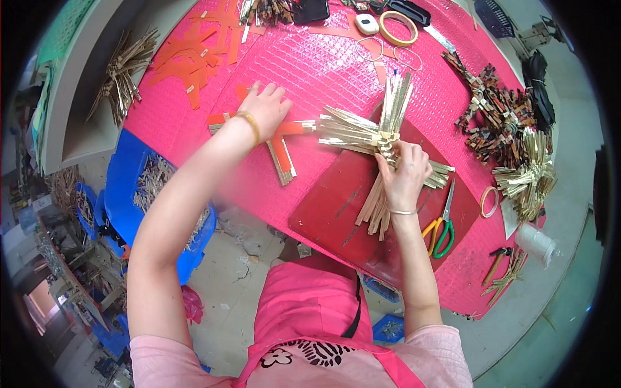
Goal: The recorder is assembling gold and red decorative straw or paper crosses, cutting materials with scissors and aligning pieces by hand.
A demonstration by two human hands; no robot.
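My left hand (266,107), a yellow band round its wrist, lies with fingers apart over an orange cross-shaped piece (280,150) edged with gold strips. The palm hides the middle of that piece. On the right, my right hand (407,171) pinches the centre of a cross-shaped bundle of gold strips (349,130), its arms fanning out several ways. Part of the bundle rests over a dark red board (330,200). Scissors (442,223) with yellow and green handles lie on the board beside my right wrist.
Orange cut pieces (187,58) spread over the pink table covering at the far left. Tape roll (398,28) sits at the back. Dark patterned bundles (495,107), gold bundles (527,171), a white thread spool (537,242) and a hammer (495,265) line the right. A blue bin (126,171) stands left.
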